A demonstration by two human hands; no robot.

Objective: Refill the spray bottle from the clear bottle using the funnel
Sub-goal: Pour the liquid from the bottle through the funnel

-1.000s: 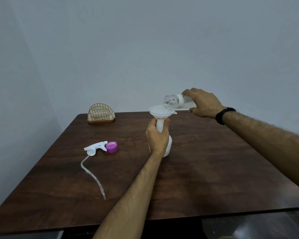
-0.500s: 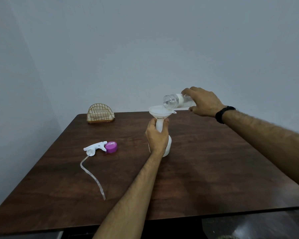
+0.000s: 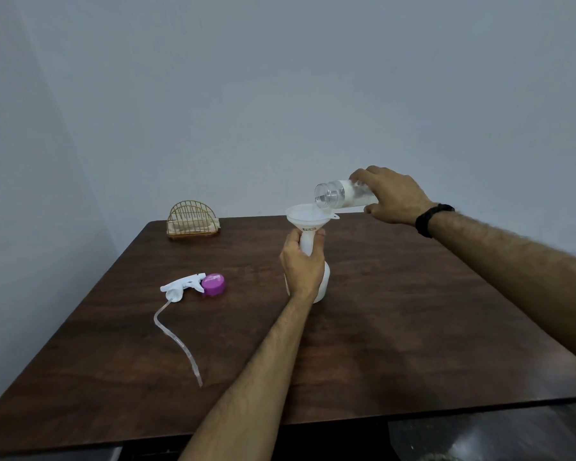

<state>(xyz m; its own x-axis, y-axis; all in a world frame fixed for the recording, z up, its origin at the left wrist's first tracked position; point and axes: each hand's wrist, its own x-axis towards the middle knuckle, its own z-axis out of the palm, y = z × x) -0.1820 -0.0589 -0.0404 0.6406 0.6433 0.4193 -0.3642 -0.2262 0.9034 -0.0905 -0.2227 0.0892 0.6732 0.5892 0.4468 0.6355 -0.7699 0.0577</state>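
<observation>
Left hand (image 3: 302, 265) wrapped from behind round the neck of the white plastic spray bottle (image 3: 320, 279) standing upright near the middle of the dark wooden table (image 3: 396, 327), forearm reaching straight up from the near edge, thumb and fingers closed just beneath the white plastic funnel (image 3: 308, 217) seated in the bottle's mouth. Right hand (image 3: 391, 194) curled over the clear plastic bottle (image 3: 338, 194), tipped almost level, open mouth over the funnel's rim, black wristband (image 3: 431, 218) on the outstretched arm. Off to the left on the table, white trigger sprayer head (image 3: 184, 287) with its long tube, touching a purple round cap (image 3: 214, 284); gold wire rack (image 3: 193, 219) at the far edge.

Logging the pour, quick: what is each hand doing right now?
Left hand: grips the spray bottle at its neck.
Right hand: holds the tilted clear bottle over the funnel.
</observation>
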